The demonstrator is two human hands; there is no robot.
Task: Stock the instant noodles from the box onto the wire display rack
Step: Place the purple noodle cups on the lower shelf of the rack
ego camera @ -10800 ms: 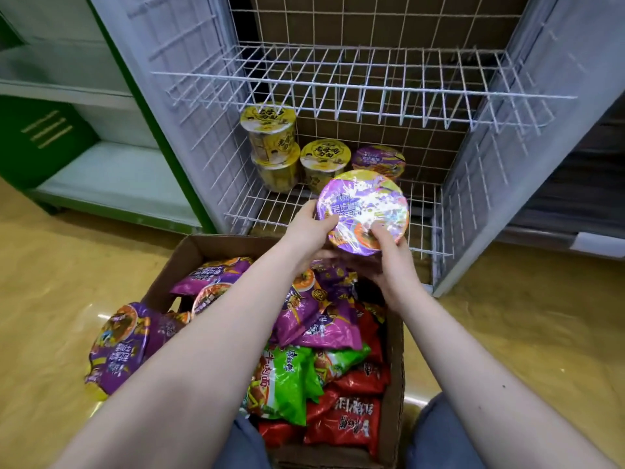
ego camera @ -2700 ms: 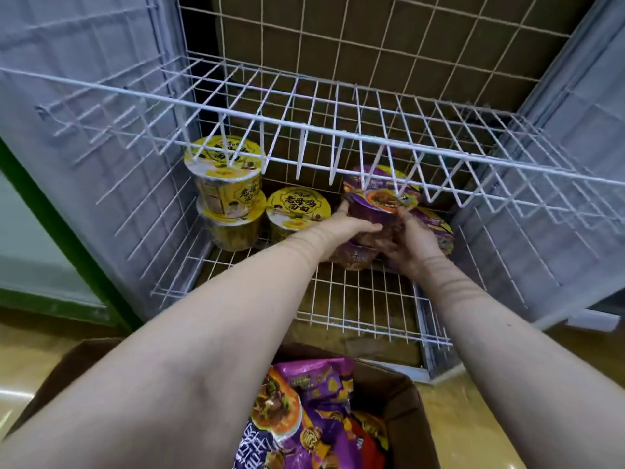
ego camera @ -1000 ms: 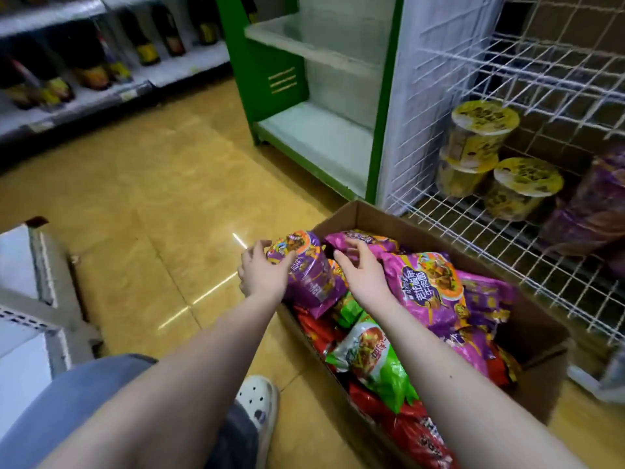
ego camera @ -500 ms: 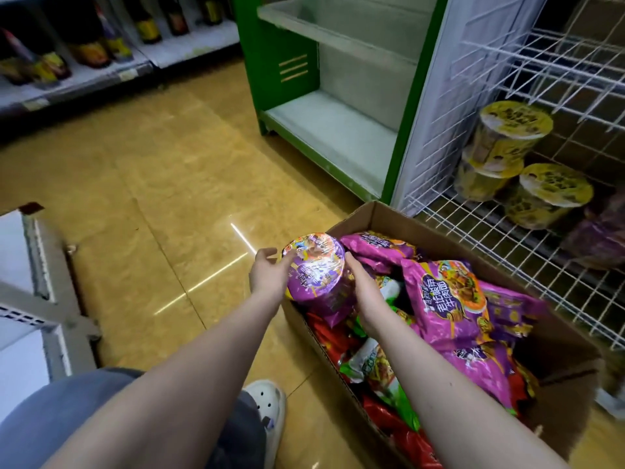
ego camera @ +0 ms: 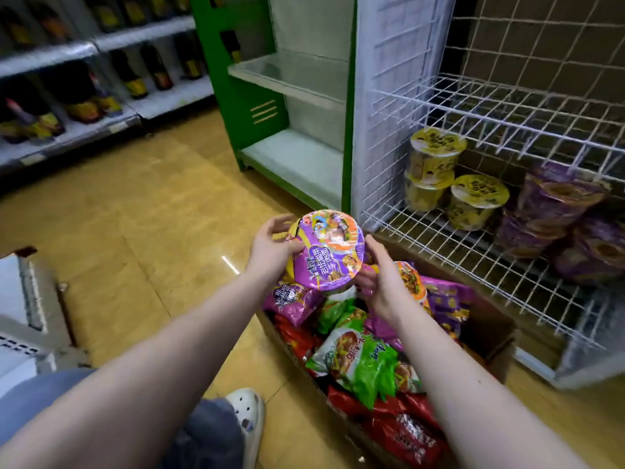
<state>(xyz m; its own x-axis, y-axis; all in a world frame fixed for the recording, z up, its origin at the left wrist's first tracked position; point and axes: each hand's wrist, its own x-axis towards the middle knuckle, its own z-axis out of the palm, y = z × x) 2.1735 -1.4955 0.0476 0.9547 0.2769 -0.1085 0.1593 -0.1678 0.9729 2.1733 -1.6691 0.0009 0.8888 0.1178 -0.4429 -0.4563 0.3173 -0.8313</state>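
1. Item: purple noodle bowl point(ego camera: 326, 252), lid tilted toward the camera, held above the far left end of the box point(ego camera: 487, 336). The white Chinese characters on the lid are too blurred to read.
2. Grip: left hand point(ego camera: 274, 245) grasps the bowl's left rim; right hand point(ego camera: 378, 282) curls under its right side.
3. Box contents: purple, green and red packets point(ego camera: 365, 360), print illegible.
4. Stock on wire rack point(ego camera: 473, 252), lower shelf: three yellow-lidded cups point(ego camera: 436, 154), two of them stacked, with stacked purple bowls point(ego camera: 558, 204) beside them.

Both bare forearms stretch forward, side by side. Left hand point(ego camera: 272, 250) holds the left rim of the purple noodle bowl point(ego camera: 326, 253), thumb on the lid and fingers curled behind. Right hand point(ego camera: 380, 282) cups its right underside, thumb up beside the rim.
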